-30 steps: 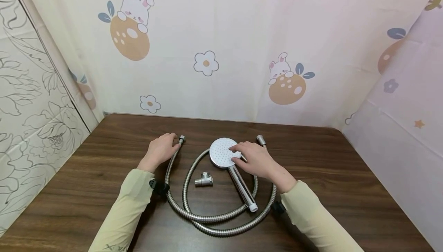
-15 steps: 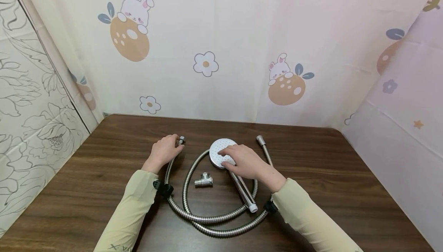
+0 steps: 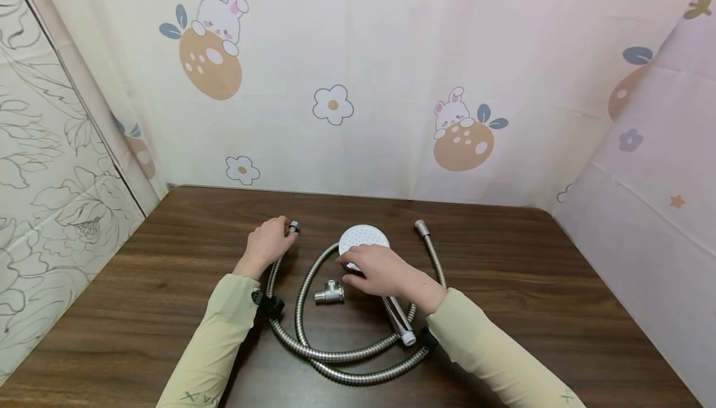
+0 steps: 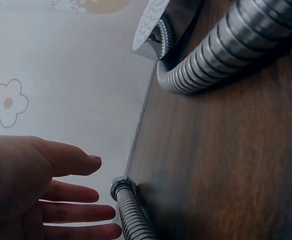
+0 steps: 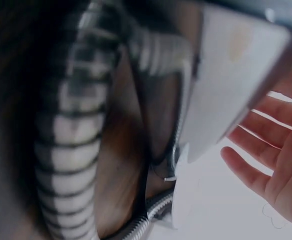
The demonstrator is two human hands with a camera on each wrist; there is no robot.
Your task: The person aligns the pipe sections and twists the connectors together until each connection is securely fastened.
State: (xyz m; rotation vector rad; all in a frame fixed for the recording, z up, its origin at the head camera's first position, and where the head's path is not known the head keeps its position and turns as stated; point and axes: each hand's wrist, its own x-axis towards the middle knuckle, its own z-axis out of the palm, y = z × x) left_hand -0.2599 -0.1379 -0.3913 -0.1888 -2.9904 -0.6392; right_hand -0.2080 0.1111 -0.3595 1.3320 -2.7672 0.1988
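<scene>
My left hand hovers beside the nut end of a coiled metal shower hose. In the left wrist view its fingers stretch toward the hose, straight and spread, gripping nothing; whether a fingertip touches the hose cannot be told. A round showerhead with a white dotted face and chrome handle lies across the coil. Over it extends my right hand, covering part of the face and upper handle. The right wrist view shows that hand with loosely spread fingers and nothing held.
Inside the coil lies a small chrome T-shaped fitting. The hose's conical end points away at the back right. All of this rests on a dark wooden table, backed by a printed curtain.
My right hand has moved left and nearer to me, across the showerhead's face toward the fitting. My left hand has shifted slightly right, closer to the nut end. The parts lie unmoved.
</scene>
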